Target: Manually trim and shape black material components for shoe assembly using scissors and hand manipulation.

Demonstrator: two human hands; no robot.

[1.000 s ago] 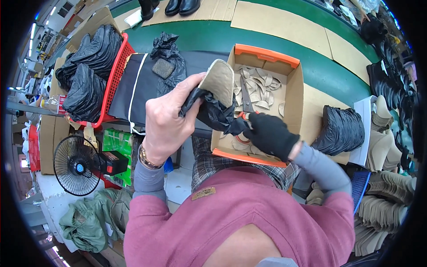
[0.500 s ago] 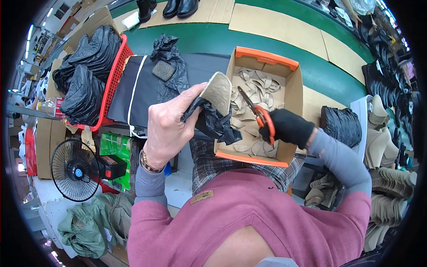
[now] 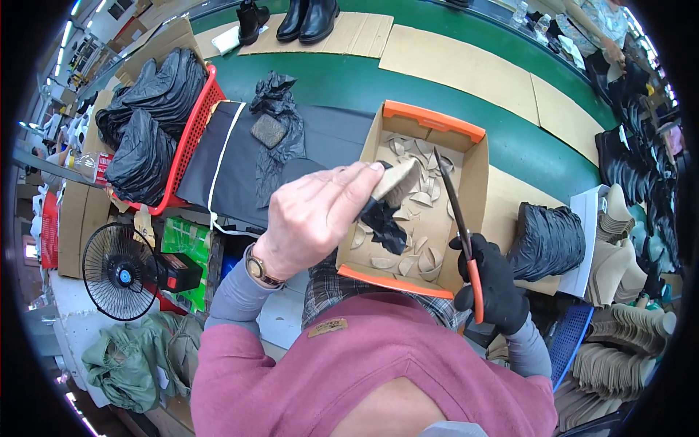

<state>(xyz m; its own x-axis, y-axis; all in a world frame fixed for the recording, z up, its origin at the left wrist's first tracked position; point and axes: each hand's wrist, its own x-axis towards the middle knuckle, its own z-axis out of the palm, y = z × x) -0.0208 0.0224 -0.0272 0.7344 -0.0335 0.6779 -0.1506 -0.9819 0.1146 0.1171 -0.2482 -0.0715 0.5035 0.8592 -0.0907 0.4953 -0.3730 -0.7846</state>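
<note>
My bare left hand, with a watch at the wrist, pinches a beige insole-like piece by its edge. Crumpled thin black material hangs from that piece, over the near left part of a cardboard box with orange flaps. Many curved beige offcuts lie inside the box. In a black glove, my right hand grips orange-handled scissors at the box's right side. Their blades point up and away, apart from the beige piece, and look nearly closed.
A red basket of black wrapped pieces stands left, beside a rough grey block. A small fan sits lower left. A black-wrapped bundle, a blue crate and beige stacks are at right. Black boots stand at the far edge.
My left hand has moved right and lower, turning the beige piece over the box. My right hand has drawn back toward me and right; the scissors now stand more upright in view.
</note>
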